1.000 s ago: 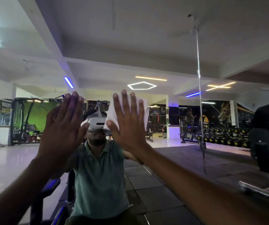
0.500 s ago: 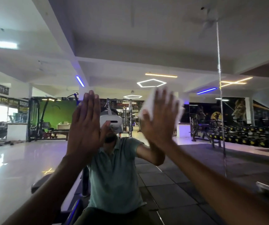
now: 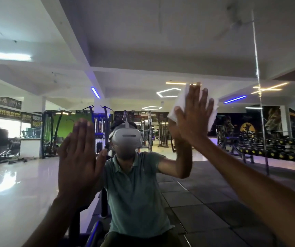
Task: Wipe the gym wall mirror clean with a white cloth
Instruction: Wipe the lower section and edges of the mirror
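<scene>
- My right hand (image 3: 194, 118) presses the white cloth (image 3: 193, 107) flat against the mirror (image 3: 161, 41), fingers straight, up right of my reflection.
- My left hand (image 3: 77, 157) rests open on the glass, holding nothing.
- I judge wiping is midway; the upper mirror looks unreached.

Right hand (image 3: 194, 120) flat, fingers straight, pressing white cloth (image 3: 182, 104) against mirror (image 3: 143, 41). Left hand (image 3: 79, 157) flat on glass, lower. Reflection: person in green shirt (image 3: 136, 196), white headset (image 3: 126, 138), dumbbell rack (image 3: 276, 148) right.
</scene>
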